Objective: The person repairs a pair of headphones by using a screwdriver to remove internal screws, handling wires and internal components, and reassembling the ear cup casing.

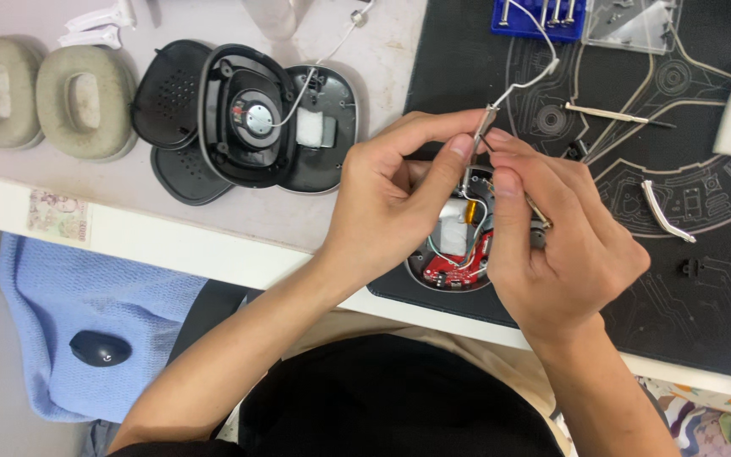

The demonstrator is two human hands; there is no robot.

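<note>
Two hands pinch thin grey metal hinge arm (486,127) above opened earcup with red circuit board (458,254) | left hand (395,199), right hand (552,245) fingertips closed on it | second black earcup shell with speaker (251,118) lies open left of it, beige ear pads (40,97) off | reassembly seemingly remains

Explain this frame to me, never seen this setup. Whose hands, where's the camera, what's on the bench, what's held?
There is no machine here: a person works with two bare hands, filmed by a single camera on their head that looks down at the bench.

The left hand and right hand meet over an opened earcup with a red circuit board inside, resting on a black work mat. Together their fingertips pinch a small metal piece at the end of a white cable.

To the left, on the pale table, lie a second earcup taken apart, showing its round speaker, and two grey ear cushions. On the mat sit a blue screwdriver bit holder, a thin tool and a curved metal strip.
</note>
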